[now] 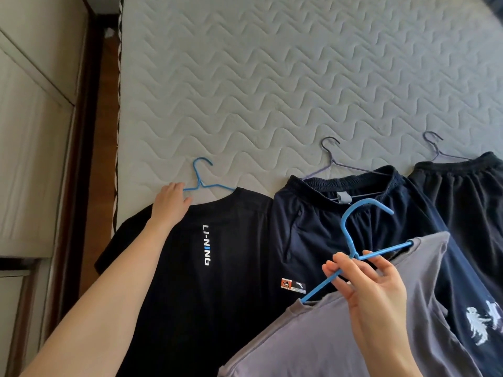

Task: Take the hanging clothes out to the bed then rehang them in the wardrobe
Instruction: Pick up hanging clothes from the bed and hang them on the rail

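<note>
My right hand (pixel 373 284) pinches the grey shirt's hanger (pixel 349 235) so it hangs clear of the bed (pixel 272 77), while my left hand (pixel 170 198) grips the black shirt's hanger (pixel 201 174), seemingly to gather it.

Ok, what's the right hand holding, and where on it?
The right hand pinches the blue hanger carrying the grey T-shirt, at the neck below its hook.

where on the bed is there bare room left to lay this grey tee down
The mattress is bare everywhere beyond the hangers, and in a narrow strip left of the black tee. The near edge is crowded: black tee, navy shorts and black shorts lie side by side.
</note>
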